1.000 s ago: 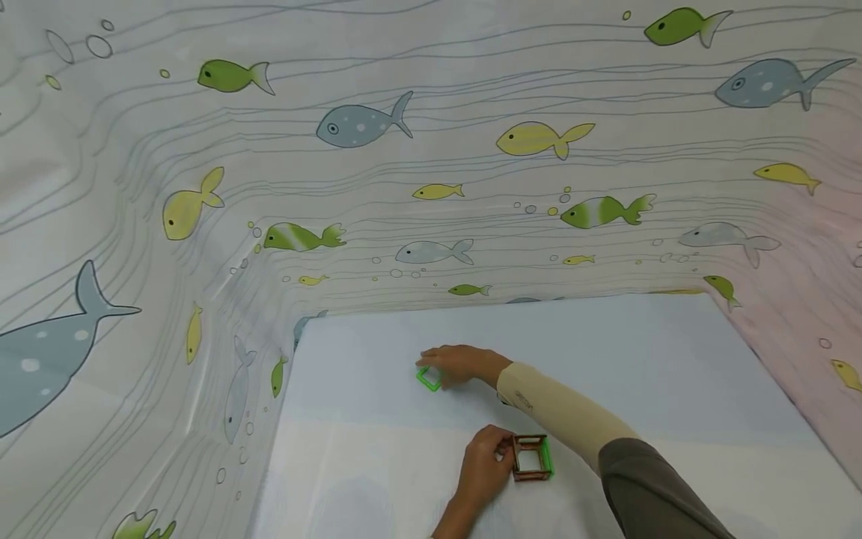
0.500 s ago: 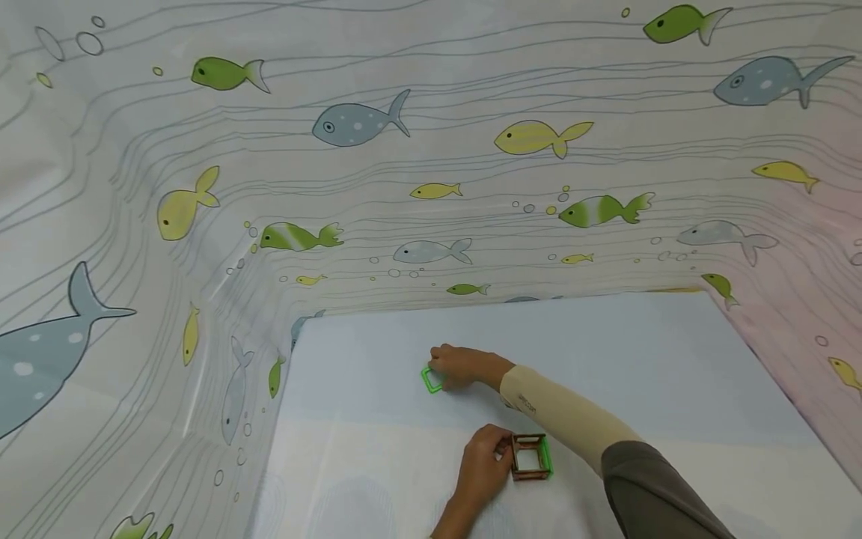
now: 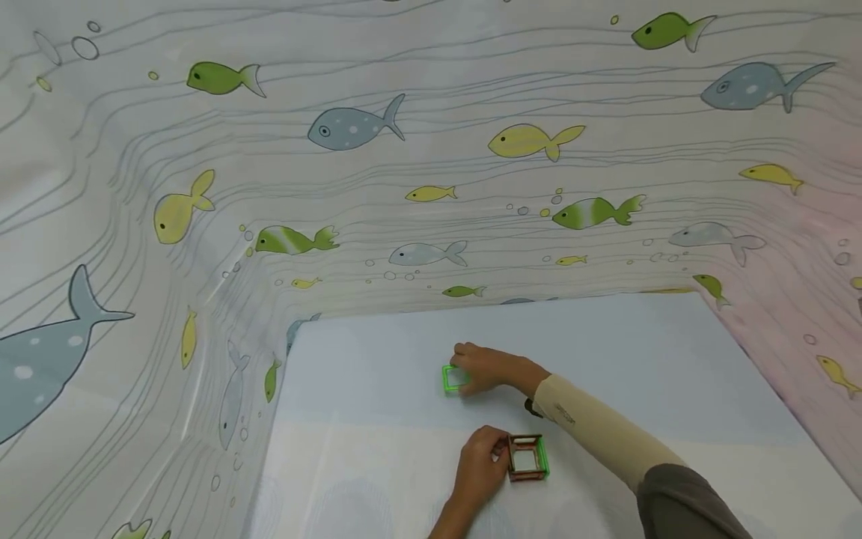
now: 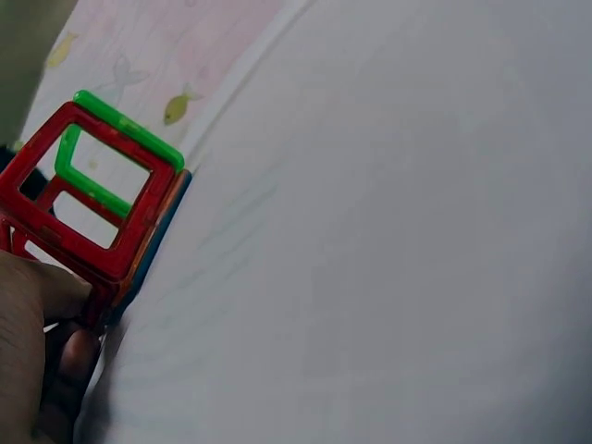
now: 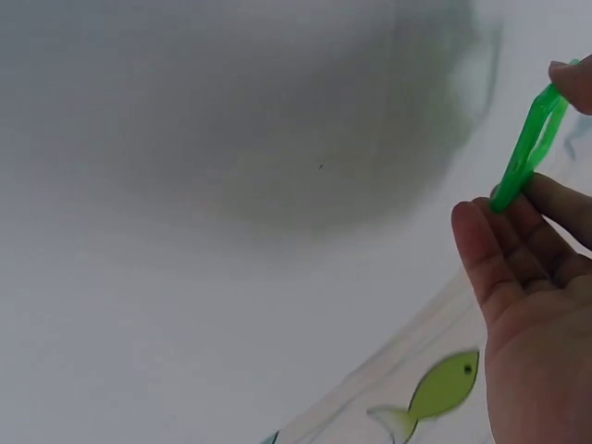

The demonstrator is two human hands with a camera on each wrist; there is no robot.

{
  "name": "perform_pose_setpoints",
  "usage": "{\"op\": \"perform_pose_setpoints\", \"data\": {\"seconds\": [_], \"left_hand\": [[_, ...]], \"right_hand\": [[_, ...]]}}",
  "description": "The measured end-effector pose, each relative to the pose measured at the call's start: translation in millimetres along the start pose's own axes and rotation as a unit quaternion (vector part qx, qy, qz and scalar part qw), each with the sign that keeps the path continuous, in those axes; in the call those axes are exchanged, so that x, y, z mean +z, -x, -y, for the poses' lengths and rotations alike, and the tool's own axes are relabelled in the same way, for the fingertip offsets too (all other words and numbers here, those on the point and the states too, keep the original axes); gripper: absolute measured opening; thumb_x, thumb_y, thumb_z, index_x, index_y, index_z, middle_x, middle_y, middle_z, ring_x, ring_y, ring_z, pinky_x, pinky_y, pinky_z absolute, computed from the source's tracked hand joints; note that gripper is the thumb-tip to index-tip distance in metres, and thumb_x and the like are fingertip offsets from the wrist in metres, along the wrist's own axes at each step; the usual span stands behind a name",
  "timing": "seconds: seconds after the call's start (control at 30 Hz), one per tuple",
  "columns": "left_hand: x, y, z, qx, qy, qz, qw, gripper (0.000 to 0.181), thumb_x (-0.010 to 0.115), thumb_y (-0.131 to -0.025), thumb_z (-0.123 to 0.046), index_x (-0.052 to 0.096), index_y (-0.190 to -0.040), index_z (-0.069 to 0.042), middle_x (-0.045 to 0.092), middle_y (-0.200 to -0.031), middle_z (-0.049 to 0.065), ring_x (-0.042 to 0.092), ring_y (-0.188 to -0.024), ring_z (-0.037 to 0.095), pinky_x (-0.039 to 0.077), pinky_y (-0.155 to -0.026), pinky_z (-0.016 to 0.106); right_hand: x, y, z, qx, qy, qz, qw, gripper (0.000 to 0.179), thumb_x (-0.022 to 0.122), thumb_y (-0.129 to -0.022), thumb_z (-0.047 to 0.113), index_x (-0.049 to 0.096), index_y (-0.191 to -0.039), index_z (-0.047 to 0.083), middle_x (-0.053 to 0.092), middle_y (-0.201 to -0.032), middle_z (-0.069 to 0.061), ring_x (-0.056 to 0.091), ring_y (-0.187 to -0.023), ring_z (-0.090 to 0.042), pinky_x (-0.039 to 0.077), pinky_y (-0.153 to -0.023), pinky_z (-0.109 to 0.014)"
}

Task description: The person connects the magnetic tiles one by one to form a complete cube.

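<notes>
My right hand (image 3: 491,369) pinches a green square magnetic tile (image 3: 445,380) by its edges, over the far-middle part of the table. In the right wrist view, the thumb is on one end of the green tile (image 5: 525,153) and fingers touch the other. My left hand (image 3: 480,468) grips the left side of a cube of open-framed magnetic tiles (image 3: 528,476), nearer to me. In the left wrist view, the cube shows a red face (image 4: 55,231), a green side (image 4: 129,128) and a blue edge (image 4: 159,239) along the table. Part of the cube is hidden by the hand.
The white tabletop (image 3: 364,389) spreads around both hands. Behind and beside it rises a pale sheet (image 3: 364,180) printed with fish and wavy lines, pinkish at the right.
My right hand has moved to the right with the green tile, which has turned and now lies squarer to the view. The left hand and the cube stay nearly in place.
</notes>
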State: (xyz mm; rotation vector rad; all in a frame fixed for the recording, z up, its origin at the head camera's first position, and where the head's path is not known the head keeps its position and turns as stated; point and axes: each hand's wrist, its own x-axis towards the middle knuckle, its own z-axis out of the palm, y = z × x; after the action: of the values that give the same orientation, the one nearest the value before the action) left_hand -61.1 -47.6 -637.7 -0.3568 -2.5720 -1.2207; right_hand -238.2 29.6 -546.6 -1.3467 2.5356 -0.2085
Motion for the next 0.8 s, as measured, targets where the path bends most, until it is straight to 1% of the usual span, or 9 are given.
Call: {"op": "perform_pose_setpoints", "data": {"seconds": [0.07,0.17,0.3,0.37,0.47,0.6,0.7,0.8], "left_hand": [[-0.1,0.3,0.1,-0.007,0.005,0.003,1.0000,0.019,0.073,-0.082,-0.002,0.071,-0.094,-0.016,0.067,-0.087,-0.008,0.056,-0.077,-0.005,0.048,-0.067,0.009],[0.1,0.1,0.9,-0.010,0.007,0.001,0.9999,0.019,0.073,-0.082,-0.002,0.071,-0.094,-0.016,0.067,-0.087,-0.008,0.057,-0.077,-0.005,0.049,-0.067,0.009],[0.8,0.8,1.7,0.008,0.002,-0.010,0.9999,0.020,0.074,-0.081,-0.002,0.071,-0.094,-0.016,0.068,-0.086,-0.007,0.057,-0.076,-0.004,0.047,-0.067,0.007],[1.0,1.2,1.0,0.017,0.001,-0.014,0.9997,0.020,0.074,-0.081,-0.001,0.071,-0.094,-0.016,0.068,-0.086,-0.005,0.058,-0.076,-0.003,0.047,-0.067,0.007],[1.1,0.8,-1.2,0.024,0.000,-0.018,0.9995,0.021,0.074,-0.080,0.000,0.071,-0.093,-0.016,0.069,-0.086,-0.005,0.058,-0.076,-0.002,0.046,-0.067,0.006],[1.0,0.2,-4.1,0.016,0.001,-0.018,0.9997,0.021,0.075,-0.080,-0.001,0.072,-0.094,-0.016,0.069,-0.087,-0.006,0.058,-0.076,-0.003,0.047,-0.067,0.007],[1.5,0.5,-4.6,0.003,-0.002,-0.020,0.9998,0.020,0.076,-0.080,-0.002,0.072,-0.094,-0.016,0.068,-0.087,-0.008,0.058,-0.076,-0.004,0.048,-0.066,0.008],[2.0,0.8,-4.0,-0.003,-0.003,-0.023,0.9997,0.020,0.077,-0.080,-0.001,0.072,-0.093,-0.016,0.068,-0.087,-0.009,0.058,-0.076,-0.004,0.048,-0.066,0.009]], "right_hand": [[-4,15.2,-3,0.006,-0.024,-0.014,0.9996,0.052,0.070,-0.089,0.038,0.060,-0.131,0.010,0.053,-0.112,0.003,0.046,-0.097,-0.008,0.048,-0.085,-0.026],[-9,40.8,-6,0.015,-0.061,-0.039,0.9972,0.052,0.070,-0.088,0.035,0.060,-0.132,0.008,0.054,-0.114,0.001,0.047,-0.096,-0.009,0.049,-0.082,-0.026],[-10,77.9,-7,0.032,-0.106,-0.075,0.9910,0.053,0.071,-0.087,0.034,0.060,-0.132,0.008,0.055,-0.114,-0.001,0.046,-0.093,-0.009,0.047,-0.077,-0.025],[-8,97.4,-6,0.039,-0.118,-0.098,0.9874,0.052,0.072,-0.087,0.033,0.060,-0.131,0.008,0.055,-0.115,-0.001,0.047,-0.094,-0.010,0.047,-0.076,-0.025],[-3,126.3,-5,0.051,-0.123,-0.132,0.9824,0.050,0.074,-0.087,0.031,0.060,-0.130,0.009,0.054,-0.115,0.001,0.049,-0.096,-0.011,0.048,-0.077,-0.027],[3,158.8,-2,0.067,-0.112,-0.157,0.9789,0.052,0.076,-0.086,0.031,0.059,-0.131,0.011,0.053,-0.117,0.003,0.050,-0.099,-0.011,0.049,-0.079,-0.027],[8,176.6,3,0.067,-0.103,-0.169,0.9778,0.053,0.076,-0.084,0.029,0.059,-0.131,0.011,0.052,-0.118,0.003,0.050,-0.099,-0.009,0.050,-0.079,-0.026],[13,189.1,10,0.059,-0.097,-0.185,0.9762,0.054,0.078,-0.082,0.026,0.059,-0.131,0.010,0.052,-0.119,0.002,0.050,-0.099,-0.008,0.051,-0.078,-0.026]]}}
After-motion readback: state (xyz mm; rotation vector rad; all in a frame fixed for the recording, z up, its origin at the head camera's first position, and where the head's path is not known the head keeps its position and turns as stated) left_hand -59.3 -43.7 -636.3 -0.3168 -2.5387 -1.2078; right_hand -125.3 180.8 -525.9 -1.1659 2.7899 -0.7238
